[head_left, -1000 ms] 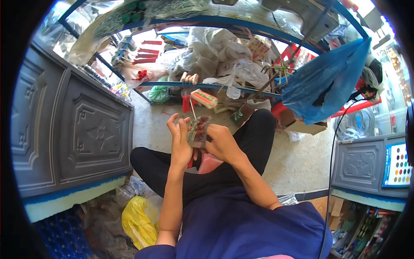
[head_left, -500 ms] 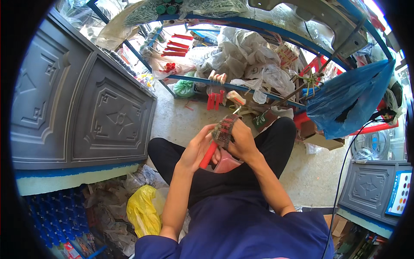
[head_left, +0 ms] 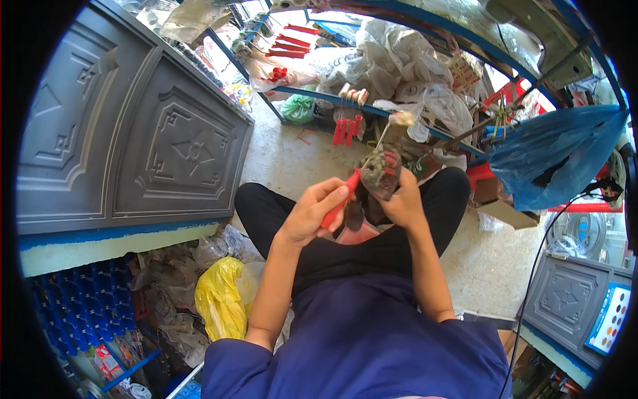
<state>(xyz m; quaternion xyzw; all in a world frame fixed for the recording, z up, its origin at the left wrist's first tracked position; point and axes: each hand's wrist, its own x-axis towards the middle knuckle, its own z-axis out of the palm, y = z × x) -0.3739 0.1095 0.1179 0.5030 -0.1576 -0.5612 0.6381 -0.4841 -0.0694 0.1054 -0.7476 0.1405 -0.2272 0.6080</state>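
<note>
A small paint roller with a red handle [head_left: 337, 208] is in my left hand [head_left: 318, 211], whose fingers wrap the grip. Its thin metal rod runs up and away to a pale roller head [head_left: 401, 119], out in front of my knees. My right hand [head_left: 403, 205] grips a mottled grey and red cloth [head_left: 383, 171], bunched beside the rod just past the handle's end. Whether the cloth touches the rod, I cannot tell. Below both hands, between my thighs, a pink surface [head_left: 357, 233] shows in part.
Ahead stands a blue metal rack [head_left: 319, 97] with plastic bags and more red-handled rollers [head_left: 347, 130]. A grey panelled cabinet [head_left: 193, 149] is at left. At right hangs a blue plastic bag [head_left: 558, 149] above a cardboard box [head_left: 508, 206]. A yellow bag [head_left: 219, 299] lies at lower left.
My left hand has closed round the red handle. The cloth has moved right with my right hand, baring the rod. The roller head now points farther up and right.
</note>
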